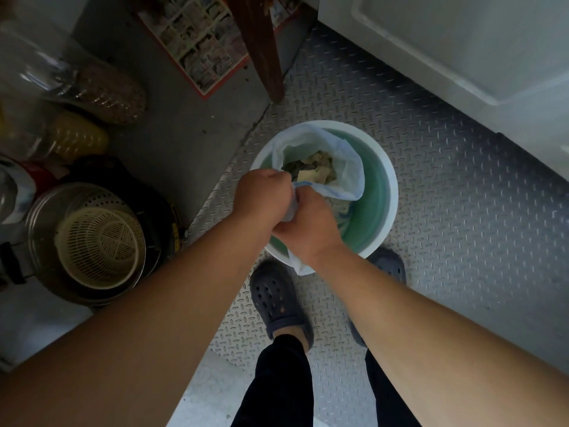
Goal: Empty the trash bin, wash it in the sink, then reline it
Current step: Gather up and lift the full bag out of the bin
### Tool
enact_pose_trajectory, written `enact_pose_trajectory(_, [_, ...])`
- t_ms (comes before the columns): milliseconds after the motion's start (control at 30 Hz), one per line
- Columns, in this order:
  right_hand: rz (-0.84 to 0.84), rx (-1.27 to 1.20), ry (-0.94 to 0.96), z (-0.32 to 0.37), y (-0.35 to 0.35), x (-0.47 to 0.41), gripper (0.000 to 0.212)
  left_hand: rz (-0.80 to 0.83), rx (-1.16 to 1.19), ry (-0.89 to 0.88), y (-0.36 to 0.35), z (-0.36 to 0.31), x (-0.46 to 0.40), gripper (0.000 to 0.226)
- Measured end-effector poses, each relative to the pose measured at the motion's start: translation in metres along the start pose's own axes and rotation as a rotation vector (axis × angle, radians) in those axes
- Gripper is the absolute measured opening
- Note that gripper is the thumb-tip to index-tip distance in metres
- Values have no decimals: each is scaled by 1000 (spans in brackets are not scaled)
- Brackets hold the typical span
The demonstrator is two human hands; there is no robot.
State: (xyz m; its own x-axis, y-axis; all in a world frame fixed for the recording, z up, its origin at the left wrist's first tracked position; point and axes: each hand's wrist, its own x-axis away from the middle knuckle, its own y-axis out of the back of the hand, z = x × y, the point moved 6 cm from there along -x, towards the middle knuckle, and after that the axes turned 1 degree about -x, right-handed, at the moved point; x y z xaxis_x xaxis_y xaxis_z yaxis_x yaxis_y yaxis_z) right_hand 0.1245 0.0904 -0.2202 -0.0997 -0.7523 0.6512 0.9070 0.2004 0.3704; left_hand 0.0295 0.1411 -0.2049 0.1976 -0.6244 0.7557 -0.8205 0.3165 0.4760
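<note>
At far left, clear bottles (92, 90) lie on the grey floor, one holding brown grains, another (74, 135) yellow ones. Below them a cream plastic colander (100, 241) sits inside a metal pot (40, 211), which stands just beside the edge of the steel tread-plate floor (462, 226). A red-bordered printed sheet (200, 41) lies at upper centre, with a brown wooden leg (264, 50) standing across it and reaching down toward the bin.

At centre, the left hand (261, 195) is clenched on the gathered near edge of the white bag (348, 174), knuckles up. The right hand (308, 232) touches it and grips the same bunched plastic from just below; a fold of bag hangs over the rim beneath that wrist. The bag's mouth is open on the far side, showing crumpled scraps (317, 171) inside. The bag sits in the round bin (388, 192), white-rimmed and green within, which stands on the tread plate between the wooden leg and the person's dark clogs (277, 303). The clogs' toes are just beside the bin's near wall.

At upper right, a white cabinet (462, 57) runs diagonally, near the bin but apart from it.
</note>
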Motion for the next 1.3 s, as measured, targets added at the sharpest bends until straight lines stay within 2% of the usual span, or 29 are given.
enact_pose_trajectory(167, [-104, 54, -138, -7, 6, -15, 20, 33, -63, -78, 1, 2, 5, 25])
enact_pose_trajectory(300, [-144, 86, -169, -8, 22, -25, 19, 21, -112, -121, 7, 8, 10, 19])
enact_pose_trajectory(433, [-168, 156, -99, 2, 41, -17, 19, 110, -44, 1, 14, 37, 38, 25])
enact_pose_trajectory(700, [-125, 241, 4, 36, 72, 24, 17, 224, -164, 240, 35, 119, 112, 13])
enact_pose_trajectory(833, [-122, 230, 78, 65, 92, 45, 17, 268, -165, 343, 55, 138, 159, 11])
enact_pose_trajectory(967, [-125, 275, 86, 95, 122, 79, 34, 256, -149, 400, 80, 133, 211, 9])
enact_pose_trajectory(1067, [-105, 272, 79, 121, 146, 115, 20, 238, -123, 416, 102, 120, 253, 11])
enact_pose_trajectory(1300, [-35, 413, 101, 193, 191, 204, 18, 283, -161, 304, 153, 80, 355, 17])
